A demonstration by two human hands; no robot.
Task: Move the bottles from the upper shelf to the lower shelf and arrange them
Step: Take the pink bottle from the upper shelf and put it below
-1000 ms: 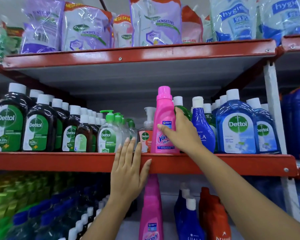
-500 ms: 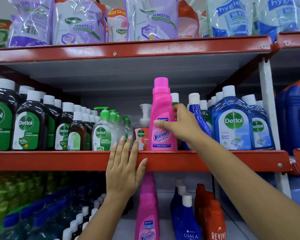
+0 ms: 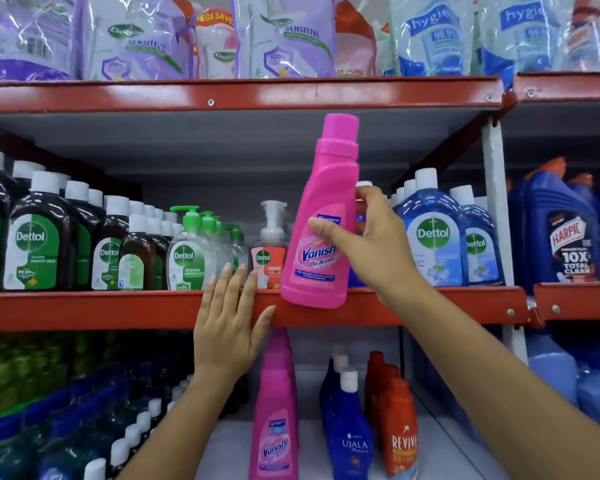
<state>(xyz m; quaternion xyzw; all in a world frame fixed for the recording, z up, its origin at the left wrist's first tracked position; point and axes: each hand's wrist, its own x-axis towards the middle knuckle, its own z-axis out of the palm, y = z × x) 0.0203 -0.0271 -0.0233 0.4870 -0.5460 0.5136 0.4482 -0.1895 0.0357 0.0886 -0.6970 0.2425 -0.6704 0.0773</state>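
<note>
My right hand point(image 3: 368, 247) grips a pink Vanish bottle point(image 3: 326, 216) around its middle and holds it tilted in front of the upper shelf's red front rail point(image 3: 84, 308), its base hanging over the rail. My left hand point(image 3: 231, 327) lies flat with fingers spread against that rail, holding nothing. On the lower shelf point(image 3: 312, 441) directly below stands another pink Vanish bottle point(image 3: 276, 420), with a blue Ujala bottle point(image 3: 349, 431) and an orange Revive bottle point(image 3: 399, 434) to its right.
The upper shelf carries dark Dettol bottles point(image 3: 35, 237) at left, green pump bottles point(image 3: 187, 251), a foaming pump bottle point(image 3: 271, 247) and blue Dettol bottles point(image 3: 433, 237) at right. Refill pouches point(image 3: 281, 36) fill the top shelf. Harpic bottles point(image 3: 568, 233) stand far right.
My right hand has lifted the pink Vanish bottle off the upper shelf, pulling it forward and tilting it over the rail. My left hand stays on the rail.
</note>
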